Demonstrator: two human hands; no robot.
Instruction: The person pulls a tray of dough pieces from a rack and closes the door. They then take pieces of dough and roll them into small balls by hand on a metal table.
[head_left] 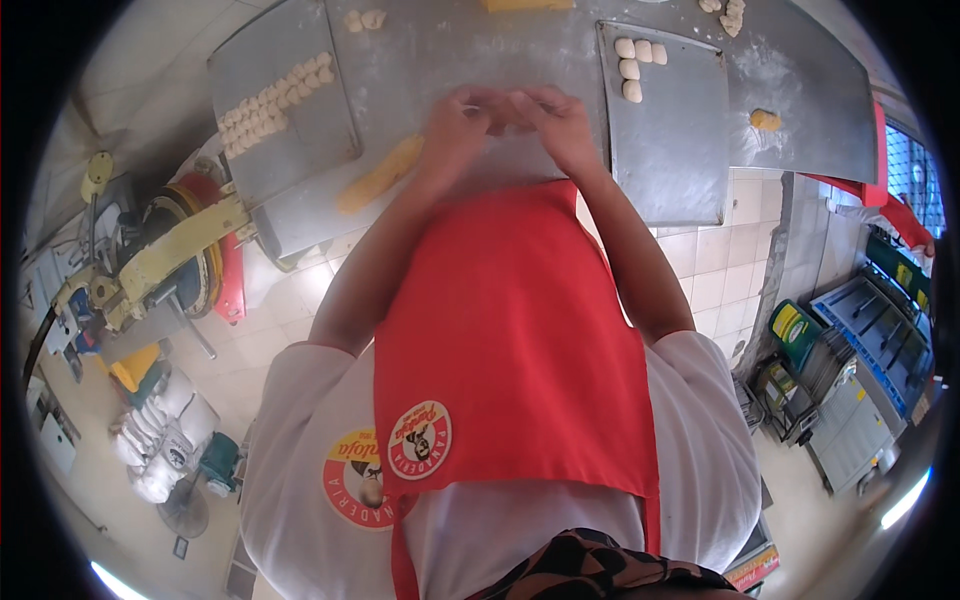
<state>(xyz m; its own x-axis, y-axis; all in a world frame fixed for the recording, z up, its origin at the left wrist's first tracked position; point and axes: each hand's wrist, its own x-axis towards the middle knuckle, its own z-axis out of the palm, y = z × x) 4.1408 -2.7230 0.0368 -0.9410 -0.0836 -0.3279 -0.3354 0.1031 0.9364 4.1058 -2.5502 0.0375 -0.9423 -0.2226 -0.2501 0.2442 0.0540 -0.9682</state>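
My left hand (462, 135) and my right hand (553, 128) meet over the metal table (470, 60), just above my red apron. Their fingers are curled together and slightly blurred, so whatever may be between them cannot be made out. A long yellowish strip of dough (378, 175) lies beside my left forearm. Left of it, a metal tray (285, 170) holds rows of several pale dough pieces (275, 105). Right of my right hand, another tray (668, 160) holds several pale dough balls (629, 70) near its back end.
More dough lumps (365, 20) and a yellow piece (525, 4) sit at the back; another yellow lump (765, 120) is at the right. A machine (180, 245) stands left. A person's red-clad arm (905, 220) shows at the far right, above stacked racks (850, 390).
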